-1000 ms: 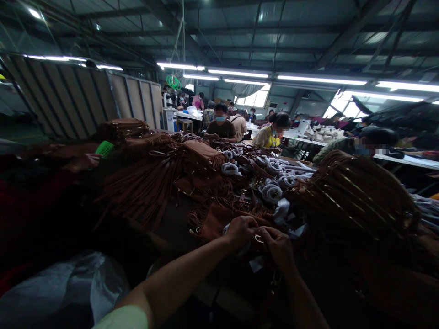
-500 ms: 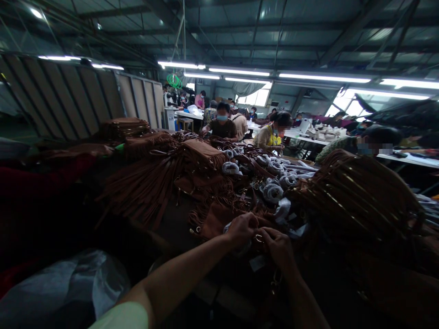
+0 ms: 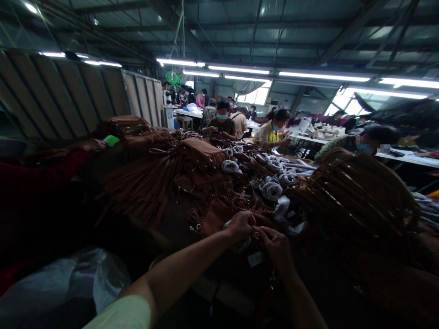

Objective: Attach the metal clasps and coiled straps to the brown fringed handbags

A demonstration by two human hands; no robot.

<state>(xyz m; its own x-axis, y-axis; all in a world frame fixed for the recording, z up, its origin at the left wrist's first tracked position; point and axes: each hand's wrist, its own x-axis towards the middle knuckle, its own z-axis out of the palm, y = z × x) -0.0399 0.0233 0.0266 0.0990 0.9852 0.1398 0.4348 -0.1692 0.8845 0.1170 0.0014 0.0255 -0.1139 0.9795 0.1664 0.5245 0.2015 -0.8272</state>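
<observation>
My left hand (image 3: 241,225) is pinched closed just above the near edge of a brown fringed bag (image 3: 214,217); what its fingertips hold is too small to make out. Right beside it, fingertips almost touching, my right hand (image 3: 276,246) pinches a small gold-coloured metal clasp (image 3: 255,235). Below the right wrist hangs more gold hardware (image 3: 273,279), apparently on a dark strap. A white tag (image 3: 255,259) dangles under the hands. Clear plastic wrapping shows partly behind my left hand.
Plastic-wrapped coiled straps (image 3: 272,189) lie beyond my hands. Stacked brown bags (image 3: 356,196) rise at right; fringed bags (image 3: 202,153) spread at centre. A co-worker's red sleeve (image 3: 44,176) reaches in from the left, near a green item (image 3: 111,140). Clear plastic (image 3: 68,288) sits lower left.
My hands have shifted slightly left and closer together at the clasp. At left, the co-worker's hand has come into sight by the green item, which shows more.
</observation>
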